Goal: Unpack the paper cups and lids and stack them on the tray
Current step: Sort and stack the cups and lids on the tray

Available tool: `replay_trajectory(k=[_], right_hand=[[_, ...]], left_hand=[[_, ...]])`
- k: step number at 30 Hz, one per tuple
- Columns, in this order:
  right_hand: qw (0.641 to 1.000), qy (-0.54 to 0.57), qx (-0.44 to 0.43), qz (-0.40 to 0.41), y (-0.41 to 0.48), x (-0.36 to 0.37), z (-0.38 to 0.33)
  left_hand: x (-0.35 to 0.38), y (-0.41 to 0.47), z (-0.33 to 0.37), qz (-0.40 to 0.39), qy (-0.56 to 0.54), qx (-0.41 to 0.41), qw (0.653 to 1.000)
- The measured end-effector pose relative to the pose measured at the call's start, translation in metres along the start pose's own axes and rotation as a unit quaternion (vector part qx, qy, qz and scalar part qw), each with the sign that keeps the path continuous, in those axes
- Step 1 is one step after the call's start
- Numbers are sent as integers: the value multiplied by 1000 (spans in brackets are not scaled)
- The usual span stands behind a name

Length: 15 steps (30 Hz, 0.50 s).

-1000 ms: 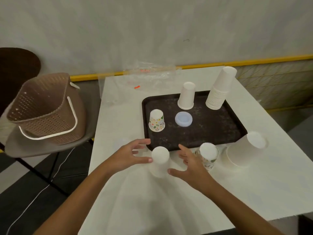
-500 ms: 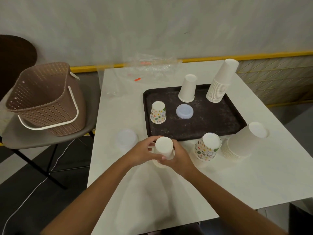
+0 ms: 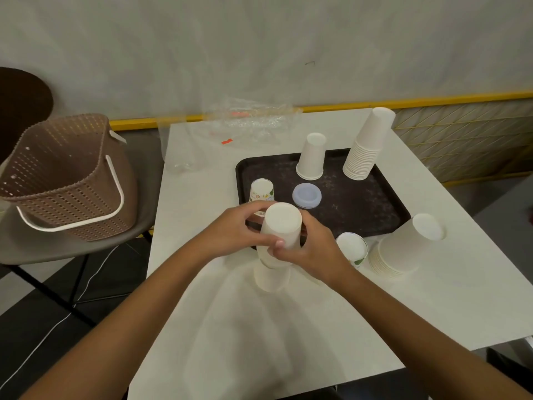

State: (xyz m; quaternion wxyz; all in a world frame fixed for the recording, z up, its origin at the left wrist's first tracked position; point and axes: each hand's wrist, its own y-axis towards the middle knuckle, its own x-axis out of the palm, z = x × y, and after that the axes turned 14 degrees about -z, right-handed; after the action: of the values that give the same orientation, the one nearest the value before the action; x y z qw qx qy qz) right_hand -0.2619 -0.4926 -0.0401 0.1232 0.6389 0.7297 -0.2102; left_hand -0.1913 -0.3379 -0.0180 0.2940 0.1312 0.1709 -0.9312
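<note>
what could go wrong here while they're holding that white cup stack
1. The left hand and right hand grip the white cup stack near its top; lower cups may slide off.
2. The right hand is close to the printed cup by the near edge of the tray and might knock it.
3. The tall stack on the tray appears to lean; a bump could topple it.

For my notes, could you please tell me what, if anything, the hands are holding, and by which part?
The left hand and right hand both grip an upside-down white cup by its side wall, base up.
</note>
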Motion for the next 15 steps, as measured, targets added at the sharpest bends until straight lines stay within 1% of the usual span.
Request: replay_trajectory(k=[6, 9, 15], right_hand=[[999, -11, -52, 15, 6, -40, -28], [999, -5, -51, 14, 15, -69, -38], [996, -33, -51, 58, 33, -134, -42]], left_hand=[[-22, 16, 49, 1, 63, 16, 998], [-31, 36, 73, 5, 84, 27, 996], [-36, 93, 117, 7, 95, 59, 994]])
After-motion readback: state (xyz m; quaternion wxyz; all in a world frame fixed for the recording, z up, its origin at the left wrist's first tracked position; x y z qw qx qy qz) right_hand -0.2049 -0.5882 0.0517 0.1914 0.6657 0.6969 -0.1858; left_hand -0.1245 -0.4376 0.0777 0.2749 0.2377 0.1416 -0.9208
